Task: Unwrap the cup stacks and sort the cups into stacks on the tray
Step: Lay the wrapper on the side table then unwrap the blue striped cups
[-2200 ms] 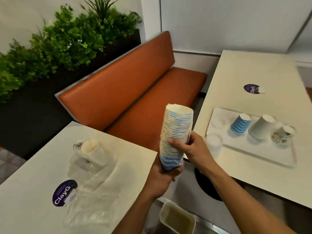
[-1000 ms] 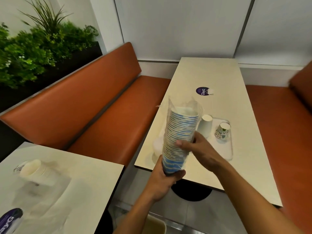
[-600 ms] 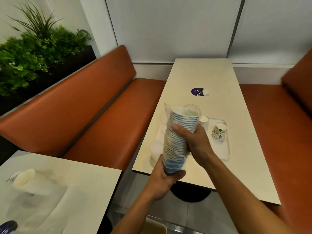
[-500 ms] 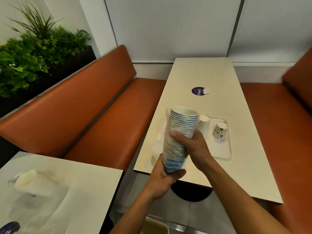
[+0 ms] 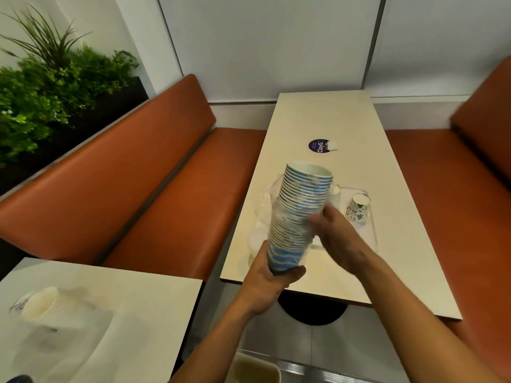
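- Cup stack (image 5: 301, 205): blue-striped paper cups, nested mouth-up, held tilted in the air above the near end of the long cream surface (image 5: 318, 117). Its foot is hidden inside the left hand.
- Wrap (image 5: 266, 201): clear crumpled film round the stack's lower half; the upper rims are bare.
- Left hand (image 5: 272, 277): fingers and thumb curled round the stack's base.
- Right hand (image 5: 338, 239): motion-blurred against the stack's right side at mid-height. Whether it pinches the film cannot be told.
- Tray (image 5: 372, 233): pale, rectangular, flat on the surface, partly covered by stack and right hand.
- Patterned cup (image 5: 357, 208): small, standing on the tray.
- Sticker (image 5: 320, 146): round, purple, farther along the surface.
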The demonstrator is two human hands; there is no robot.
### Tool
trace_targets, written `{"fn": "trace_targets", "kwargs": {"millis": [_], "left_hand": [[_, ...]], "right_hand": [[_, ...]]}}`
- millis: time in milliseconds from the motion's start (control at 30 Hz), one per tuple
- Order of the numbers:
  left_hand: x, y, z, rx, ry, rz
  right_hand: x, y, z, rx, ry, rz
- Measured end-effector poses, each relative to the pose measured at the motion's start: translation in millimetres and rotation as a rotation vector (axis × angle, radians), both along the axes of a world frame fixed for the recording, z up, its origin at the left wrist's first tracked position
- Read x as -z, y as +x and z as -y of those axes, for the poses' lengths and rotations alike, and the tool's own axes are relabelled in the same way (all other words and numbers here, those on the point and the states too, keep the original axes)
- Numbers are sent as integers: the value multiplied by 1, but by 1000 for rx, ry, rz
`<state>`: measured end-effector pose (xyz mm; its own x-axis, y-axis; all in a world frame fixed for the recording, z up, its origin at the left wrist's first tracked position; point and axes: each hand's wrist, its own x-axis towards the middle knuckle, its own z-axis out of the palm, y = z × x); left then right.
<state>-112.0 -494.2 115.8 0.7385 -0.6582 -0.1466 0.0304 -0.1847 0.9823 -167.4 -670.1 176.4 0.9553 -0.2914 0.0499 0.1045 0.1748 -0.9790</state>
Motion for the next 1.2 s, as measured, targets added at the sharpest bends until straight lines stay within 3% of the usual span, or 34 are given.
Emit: {"fn": "trace_targets", "kwargs": {"millis": [100, 300, 633, 900, 1200], "left_hand": [[1, -2, 1, 25, 24, 10], [-3, -11, 11, 32, -3, 18], [-9, -19, 19, -9, -56, 28], [-20, -6, 18, 105, 52, 33], [-75, 14, 22, -50, -163, 152]], "right_hand": [[-22, 7, 9, 119, 40, 94], [-16, 10, -11, 186, -9, 68], [23, -11, -29, 91, -63, -76], [12, -14, -10, 79, -87, -46], [7, -21, -8, 17, -181, -71]]}}
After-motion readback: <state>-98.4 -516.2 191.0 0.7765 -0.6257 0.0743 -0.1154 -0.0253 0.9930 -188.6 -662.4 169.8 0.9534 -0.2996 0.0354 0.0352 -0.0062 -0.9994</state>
